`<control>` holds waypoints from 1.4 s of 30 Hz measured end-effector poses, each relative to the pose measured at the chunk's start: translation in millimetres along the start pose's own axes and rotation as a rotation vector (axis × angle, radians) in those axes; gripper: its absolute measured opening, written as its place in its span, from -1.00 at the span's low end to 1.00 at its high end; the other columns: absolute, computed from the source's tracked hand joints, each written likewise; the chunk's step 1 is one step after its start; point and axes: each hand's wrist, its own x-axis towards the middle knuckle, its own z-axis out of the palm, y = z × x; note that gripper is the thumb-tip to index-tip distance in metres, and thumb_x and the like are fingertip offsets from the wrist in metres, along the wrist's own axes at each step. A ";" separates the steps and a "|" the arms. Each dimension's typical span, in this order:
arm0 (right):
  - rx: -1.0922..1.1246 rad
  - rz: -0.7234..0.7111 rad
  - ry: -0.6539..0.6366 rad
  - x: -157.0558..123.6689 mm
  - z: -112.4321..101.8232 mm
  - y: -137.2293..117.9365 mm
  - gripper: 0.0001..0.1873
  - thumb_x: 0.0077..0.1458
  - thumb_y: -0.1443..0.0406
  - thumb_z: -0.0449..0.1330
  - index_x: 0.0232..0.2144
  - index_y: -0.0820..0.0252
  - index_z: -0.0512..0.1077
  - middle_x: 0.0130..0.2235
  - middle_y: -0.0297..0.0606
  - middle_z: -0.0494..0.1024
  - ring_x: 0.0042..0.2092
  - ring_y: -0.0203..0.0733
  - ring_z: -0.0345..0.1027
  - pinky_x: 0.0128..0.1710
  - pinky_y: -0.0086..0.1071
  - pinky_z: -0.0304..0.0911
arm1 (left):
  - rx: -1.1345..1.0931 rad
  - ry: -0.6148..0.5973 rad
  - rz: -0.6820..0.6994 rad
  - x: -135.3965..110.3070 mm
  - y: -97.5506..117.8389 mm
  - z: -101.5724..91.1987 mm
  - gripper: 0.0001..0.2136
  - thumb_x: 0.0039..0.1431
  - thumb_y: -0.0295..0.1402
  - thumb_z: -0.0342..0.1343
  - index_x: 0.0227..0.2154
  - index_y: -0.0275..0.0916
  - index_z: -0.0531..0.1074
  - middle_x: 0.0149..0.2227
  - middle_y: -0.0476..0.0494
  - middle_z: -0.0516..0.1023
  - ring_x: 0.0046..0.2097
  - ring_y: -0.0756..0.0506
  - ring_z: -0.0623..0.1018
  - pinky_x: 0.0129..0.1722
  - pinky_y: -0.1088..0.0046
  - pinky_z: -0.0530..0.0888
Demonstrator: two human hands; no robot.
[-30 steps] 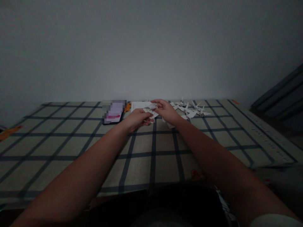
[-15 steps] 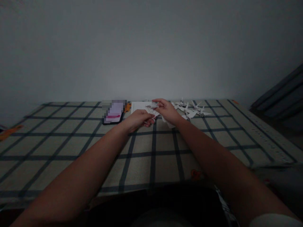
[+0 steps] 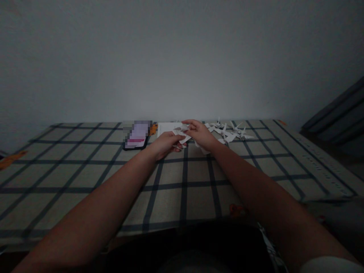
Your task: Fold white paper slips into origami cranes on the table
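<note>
Both my arms reach far forward over a checked cloth (image 3: 170,178). My left hand (image 3: 165,145) and my right hand (image 3: 201,133) meet at a small folded white paper piece (image 3: 182,133) and both pinch it, the left from below, the right from above. Just right of my right hand lie several finished white paper cranes (image 3: 230,132). A sheet of white paper (image 3: 166,127) lies flat behind my hands.
A phone (image 3: 137,135) with a lit screen lies left of the hands near the far edge. A plain wall rises behind the surface. Dark slanted boards (image 3: 335,121) stand at the right. Small orange scraps (image 3: 11,157) lie at the left edge.
The fingers of both hands have shifted slightly on the paper piece, which has turned a little. The arms and everything else stay in place.
</note>
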 end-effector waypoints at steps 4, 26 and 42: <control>0.047 0.027 -0.020 -0.1 1.1 1.3 -0.71 0.07 0.36 0.27 -0.10 0.16 0.46 -0.31 -0.31 0.51 -0.30 -0.29 0.39 -0.29 -0.40 0.34 | 0.086 0.055 0.012 -2.0 1.5 -0.9 -0.77 -0.02 -0.25 0.28 -0.38 -0.33 0.54 -0.40 -0.21 0.60 -0.46 -0.02 0.49 -0.46 0.47 0.41; -0.400 -0.323 -0.099 -3.1 -4.8 -1.4 -0.74 0.13 0.17 0.26 -0.19 0.18 0.57 -0.06 -0.14 0.53 0.00 -0.15 0.37 0.06 -0.23 0.24 | 0.582 0.199 0.742 -2.2 13.2 -18.1 -0.73 0.17 -0.08 0.19 -0.33 -0.16 0.65 -0.21 -0.13 0.66 -0.13 -0.14 0.58 -0.03 0.30 0.44; -0.452 -0.241 -0.060 -6.7 -3.0 -11.9 -0.83 0.14 0.26 0.23 -0.28 0.16 0.61 -0.26 -0.23 0.59 -0.20 -0.19 0.39 -0.13 -0.32 0.23 | 0.530 0.228 0.511 -2.0 13.2 -19.1 -0.65 0.06 -0.01 0.25 -0.37 -0.23 0.64 -0.33 -0.12 0.66 -0.24 -0.12 0.57 -0.23 0.44 0.42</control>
